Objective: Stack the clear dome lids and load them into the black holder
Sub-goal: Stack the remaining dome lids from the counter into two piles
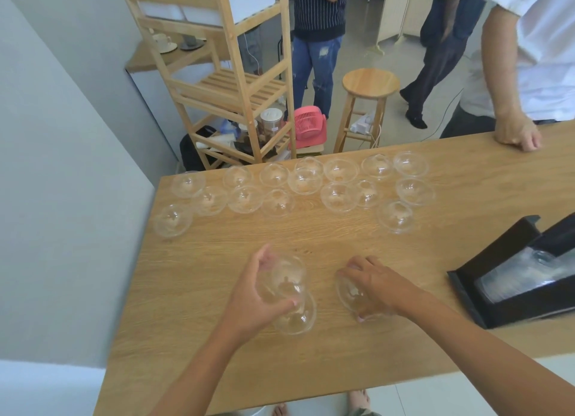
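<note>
Your left hand (255,294), at lower centre of the frame, curls fingers and thumb round stacked clear plastic dome lids (289,281). Your right hand (378,288), just beside it, grips a single clear dome lid (350,292). Loose clear lids (306,180) spread across the upper middle of the light wooden table (311,362). The black angled holder (466,291) sits at right.

Bright, even daylight here, only faint soft shadows on the table (217,337). Small glints on the clear dome lids (340,169). Straight edges bow toward the corners, and everything's slightly soft.
</note>
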Available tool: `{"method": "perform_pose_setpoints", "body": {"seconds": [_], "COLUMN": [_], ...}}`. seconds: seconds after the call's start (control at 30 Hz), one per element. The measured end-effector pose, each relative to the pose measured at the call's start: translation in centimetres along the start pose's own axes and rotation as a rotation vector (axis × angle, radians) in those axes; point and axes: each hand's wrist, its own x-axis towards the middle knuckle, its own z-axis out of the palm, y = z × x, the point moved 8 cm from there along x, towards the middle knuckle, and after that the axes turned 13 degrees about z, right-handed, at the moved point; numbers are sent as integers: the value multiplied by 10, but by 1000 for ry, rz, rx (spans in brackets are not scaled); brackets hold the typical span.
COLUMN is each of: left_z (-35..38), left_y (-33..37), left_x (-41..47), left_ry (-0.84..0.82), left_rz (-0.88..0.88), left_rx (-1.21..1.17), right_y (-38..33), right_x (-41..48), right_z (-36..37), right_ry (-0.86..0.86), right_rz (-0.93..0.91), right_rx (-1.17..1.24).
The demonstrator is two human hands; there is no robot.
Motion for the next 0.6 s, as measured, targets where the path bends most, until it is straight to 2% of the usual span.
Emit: {"method": "perform_pose_setpoints", "body": {"seconds": [0.1, 0.3, 0.5, 0.6], "left_z": [19, 32, 37, 39], "left_y": [-11, -38, -45, -43], "left_x": [-23, -43, -39, -35], "left_ry": [7, 18, -29, -38], "left_rz": [26, -44, 20, 95], "left_rx": [93, 153, 260, 319], "right_y": [0, 0, 1, 17], "right_x": [0, 0, -6, -7], "right_z": [2, 4, 0, -29], "right_ry": [12, 11, -28, 106], "right_rz": [-2, 12, 50, 132], "right_rx": [-18, -48, -16, 111]}}
